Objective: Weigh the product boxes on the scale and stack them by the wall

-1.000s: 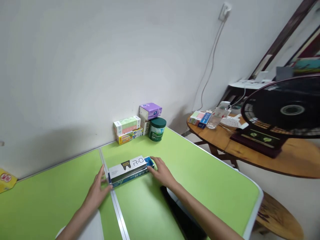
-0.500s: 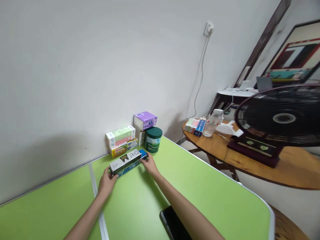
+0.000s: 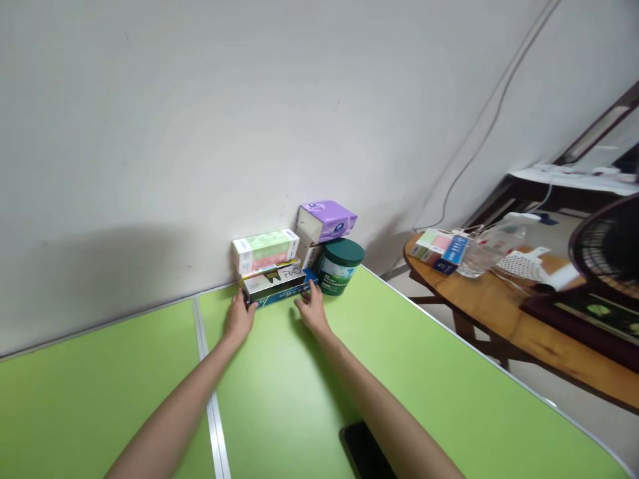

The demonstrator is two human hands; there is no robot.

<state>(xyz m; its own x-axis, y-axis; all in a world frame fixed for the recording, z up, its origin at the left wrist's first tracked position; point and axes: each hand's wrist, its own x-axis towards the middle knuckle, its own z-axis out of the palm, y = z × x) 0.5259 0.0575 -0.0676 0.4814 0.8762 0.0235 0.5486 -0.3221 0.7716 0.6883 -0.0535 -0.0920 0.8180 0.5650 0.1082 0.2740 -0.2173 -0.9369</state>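
A long silver box (image 3: pixel 274 281) lies on a blue box (image 3: pixel 282 297), both at the back of the green table (image 3: pixel 399 346), right in front of a yellow box and a green-and-pink box (image 3: pixel 264 251) by the wall. My left hand (image 3: pixel 239 318) is closed on the left end of the two long boxes. At the right end, my right hand (image 3: pixel 312 307) presses against them with its fingers and thumb. A dark green jar (image 3: pixel 339 266) stands just right of my right hand.
A purple tissue pack (image 3: pixel 327 221) sits on a white box (image 3: pixel 309 254) behind the jar. A black phone (image 3: pixel 367 452) lies at the table's near edge. To the right, a wooden table (image 3: pixel 499 313) carries small boxes (image 3: pixel 439 247), a bottle (image 3: pixel 492 243) and a black fan (image 3: pixel 606 256).
Both hands have slid the two stacked long boxes away from me across the table, from the middle seam to the boxes at the wall. My view has shifted left.
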